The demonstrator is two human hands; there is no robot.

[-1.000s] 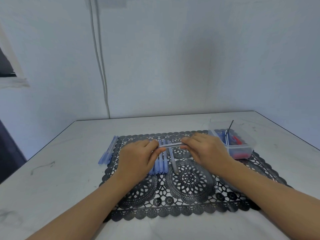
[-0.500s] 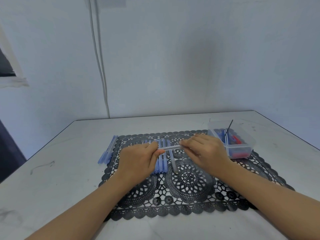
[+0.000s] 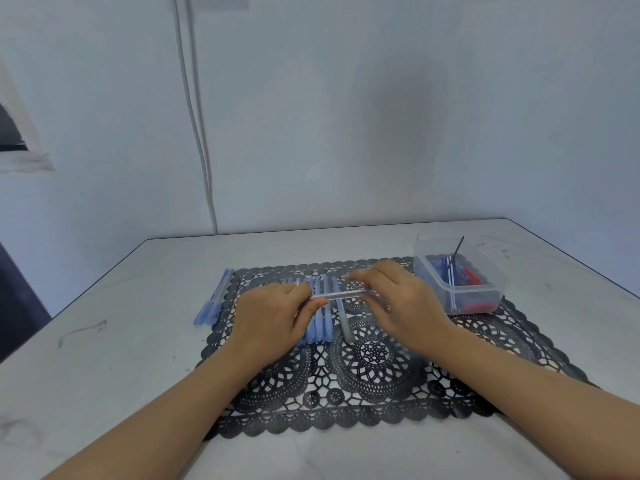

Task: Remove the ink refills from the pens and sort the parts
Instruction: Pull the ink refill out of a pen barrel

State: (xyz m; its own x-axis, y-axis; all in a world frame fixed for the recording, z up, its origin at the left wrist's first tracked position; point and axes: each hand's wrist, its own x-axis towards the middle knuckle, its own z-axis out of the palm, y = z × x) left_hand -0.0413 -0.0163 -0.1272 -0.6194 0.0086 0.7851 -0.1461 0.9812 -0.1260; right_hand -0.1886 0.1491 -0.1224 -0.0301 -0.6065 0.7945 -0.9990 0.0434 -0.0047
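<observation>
A clear pen lies crosswise between my hands, a little above the black lace mat. My left hand pinches its left end and my right hand grips its right end. Below the pen, several blue pens and one grey pen lie side by side on the mat. Another bunch of blue pens lies on the table at the mat's left edge. A clear plastic box at the right holds blue and red parts and thin refills.
The mat lies on a white table that meets a pale wall. A white cable runs down the wall behind the table. The box stands on the mat's back right corner.
Both hands stay on the same pen. They have lifted it slightly and shifted it a little toward me; the right hand's fingers have moved along its right end.
</observation>
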